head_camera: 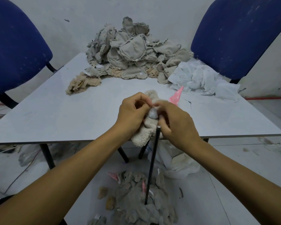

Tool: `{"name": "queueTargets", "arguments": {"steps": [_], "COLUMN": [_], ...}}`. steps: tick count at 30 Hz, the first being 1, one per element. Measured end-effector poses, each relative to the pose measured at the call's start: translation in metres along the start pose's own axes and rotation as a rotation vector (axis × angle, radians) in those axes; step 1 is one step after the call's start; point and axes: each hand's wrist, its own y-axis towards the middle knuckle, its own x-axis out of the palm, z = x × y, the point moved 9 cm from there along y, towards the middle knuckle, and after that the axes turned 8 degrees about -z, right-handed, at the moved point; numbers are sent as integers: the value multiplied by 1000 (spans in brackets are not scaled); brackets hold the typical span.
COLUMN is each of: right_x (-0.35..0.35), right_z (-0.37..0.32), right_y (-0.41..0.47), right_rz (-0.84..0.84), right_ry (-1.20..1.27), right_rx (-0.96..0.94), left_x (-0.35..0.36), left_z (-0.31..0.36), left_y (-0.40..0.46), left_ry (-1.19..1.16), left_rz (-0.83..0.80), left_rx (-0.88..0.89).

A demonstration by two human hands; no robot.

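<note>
A pale grey square table [55, 114] fills the middle, with padded blue chairs at ten o'clock [15, 51] and two o'clock [237, 38]. A heap of grey-beige fabric shells [133, 51] sits at twelve o'clock, and crumpled white gauzy cloth [201, 78] at two. On the floor at six lies a pile of grey plush pieces [141, 205].

At the table's near edge, the left hand [131, 114] and right hand [177, 124] hold a cream fuzzy plush piece [143, 137], fingers curled and pinching at its opening. A thin black rod [152, 164] slants down from the right hand. A pink dotted fabric ear [176, 96] pokes out at one o'clock of the hands. A white stuffing tuft [153, 113] shows between the fingertips.
</note>
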Motion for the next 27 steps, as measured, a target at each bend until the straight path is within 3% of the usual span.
{"name": "queueTargets", "arguments": {"steps": [4,10,13,15,17,20,24,27], "right_x": [6,20,8,1,9,21,1,6], "right_z": [-3,6,5,8,10,13,35,47], "right_y": [0,10,5,2,6,9,7,10], "right_rz": [-42,-136,-21,35,-62,-199,-37,-208], "right_ry": [-73,-202,-87,-5,-96,-240,74,-59], "right_rx": [-65,90,50,56,92,111,277,366], "left_x": [-3,3,0,-2,6,15,4,-8], "left_z": [-2,2,-1,0,1,-2,-11,-18], "left_y": [3,0,0,1,2,4,16,24], "left_ry": [1,38,24,89,227,289,437,542], "left_rz": [26,-19,6,25,-29,-83,-79,-104], "left_rx": [-10,39,11,8,-6,-107,-310,-419]}}
